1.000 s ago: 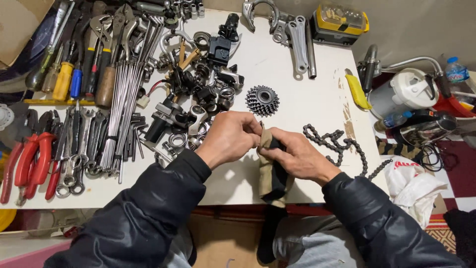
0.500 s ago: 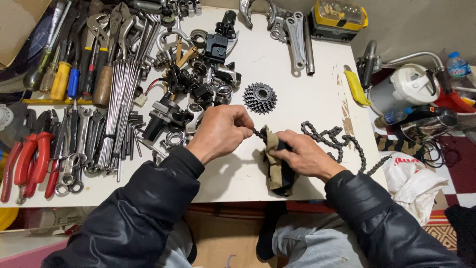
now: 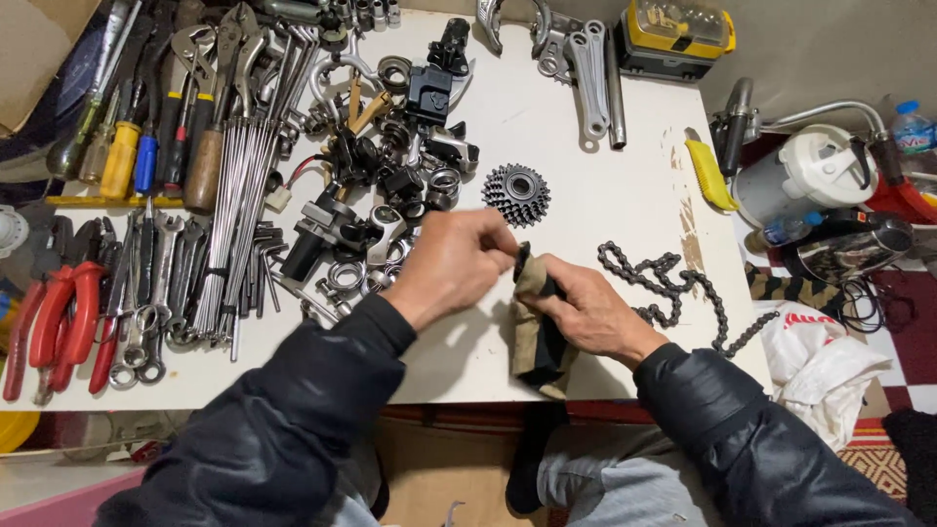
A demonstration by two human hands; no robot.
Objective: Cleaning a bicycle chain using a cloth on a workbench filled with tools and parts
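Cloth: tan-and-black folded rag lies at the near edge of the white table, its lower end hanging over the rim; it sits between both hands so each can work it.
Right hand: right hand lies over the rag, fingers curled and pressing it down against the table, apparently to keep it steady.
Left hand: left hand has its fingertips drawn together, pinching the rag's top end, where a small dark part seems wrapped; the part itself cannot be made out.
Chain: dark steel bicycle chain lies loosely coiled just beside the right hand, one end running toward the rag, within easy reach.
Sprocket: black toothed sprocket cluster lies flat just beyond the hands, apart from both.
Small parts: heap of black and silver bicycle fittings is bunched left of the sprocket, near the left hand.
Tools: bundle of thin silver spokes and red-handled pliers lie at the far left in rows, sorted by kind.
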